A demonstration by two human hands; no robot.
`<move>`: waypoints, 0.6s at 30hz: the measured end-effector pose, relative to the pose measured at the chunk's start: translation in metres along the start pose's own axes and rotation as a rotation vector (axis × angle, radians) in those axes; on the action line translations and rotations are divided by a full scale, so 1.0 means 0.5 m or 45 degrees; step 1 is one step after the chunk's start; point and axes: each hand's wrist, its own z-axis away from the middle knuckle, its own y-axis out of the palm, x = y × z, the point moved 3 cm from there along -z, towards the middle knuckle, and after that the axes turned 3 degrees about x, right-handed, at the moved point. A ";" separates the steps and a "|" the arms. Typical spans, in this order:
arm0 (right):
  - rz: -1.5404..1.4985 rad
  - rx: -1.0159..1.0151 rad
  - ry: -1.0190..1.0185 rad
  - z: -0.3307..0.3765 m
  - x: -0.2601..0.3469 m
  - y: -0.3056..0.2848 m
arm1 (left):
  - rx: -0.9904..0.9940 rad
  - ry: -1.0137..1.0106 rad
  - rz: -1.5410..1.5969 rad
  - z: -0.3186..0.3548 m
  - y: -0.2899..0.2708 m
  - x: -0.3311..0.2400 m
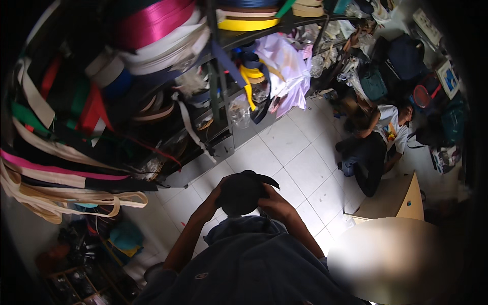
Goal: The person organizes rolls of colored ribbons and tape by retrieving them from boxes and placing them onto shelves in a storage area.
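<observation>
A black rounded piece of fabric, cap-like with a pointed flap [243, 192], is held in front of my chest over the white tiled floor. My left hand [213, 198] grips its left side and my right hand [274, 199] grips its right side. Both forearms rise from my dark blue shirt at the bottom of the view. The fingers are partly hidden behind the dark piece.
A metal shelf rack [218, 86] at left and top holds rolls of webbing and ribbon [152, 25] in pink, white, yellow and blue, with straps hanging down. A person [378, 140] sits on the floor at right among bags. A wooden table [399, 198] stands lower right.
</observation>
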 end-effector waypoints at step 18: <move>-0.425 0.077 -0.217 0.073 0.165 -0.372 | -0.552 0.106 -0.116 -0.361 0.306 0.023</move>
